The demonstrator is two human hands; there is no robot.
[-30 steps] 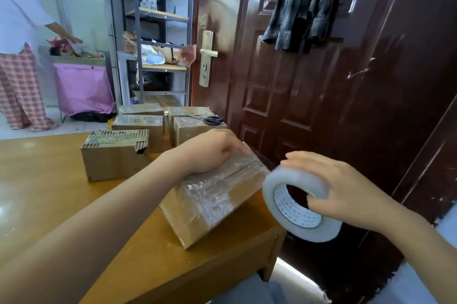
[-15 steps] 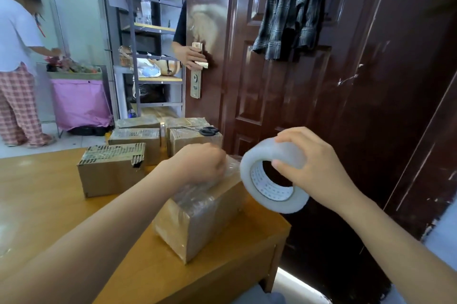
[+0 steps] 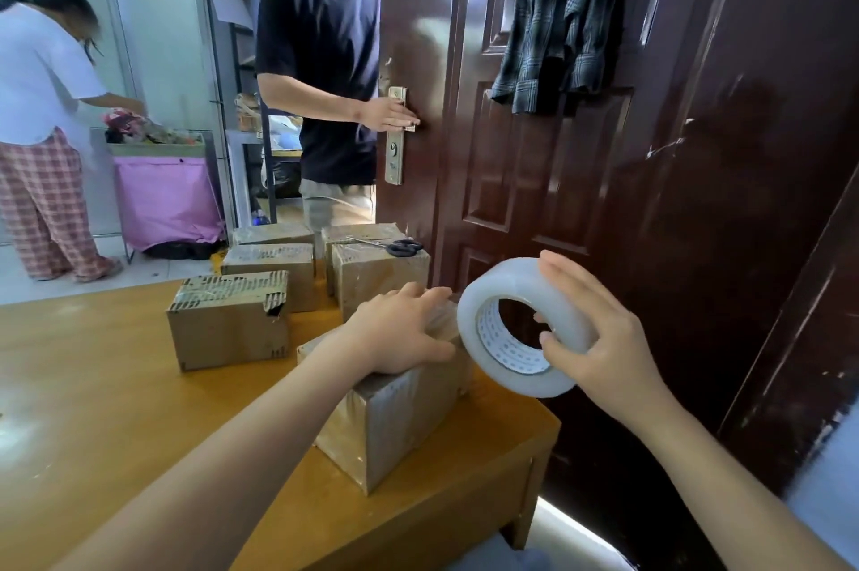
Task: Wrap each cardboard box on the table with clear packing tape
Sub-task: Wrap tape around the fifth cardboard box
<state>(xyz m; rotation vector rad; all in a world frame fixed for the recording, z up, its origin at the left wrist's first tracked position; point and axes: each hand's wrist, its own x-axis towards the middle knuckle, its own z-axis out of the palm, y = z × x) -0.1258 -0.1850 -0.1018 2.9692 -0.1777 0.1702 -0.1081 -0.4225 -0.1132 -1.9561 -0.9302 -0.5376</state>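
One cardboard box near the table corner is part-wrapped, left hand pressing flat on it, right hand gripping the tape roll beside it; five boxes behind seemingly wait.

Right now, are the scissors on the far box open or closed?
Closed, as far as the head view shows: the scissors lie flat on a far box, blades together in one thin line.
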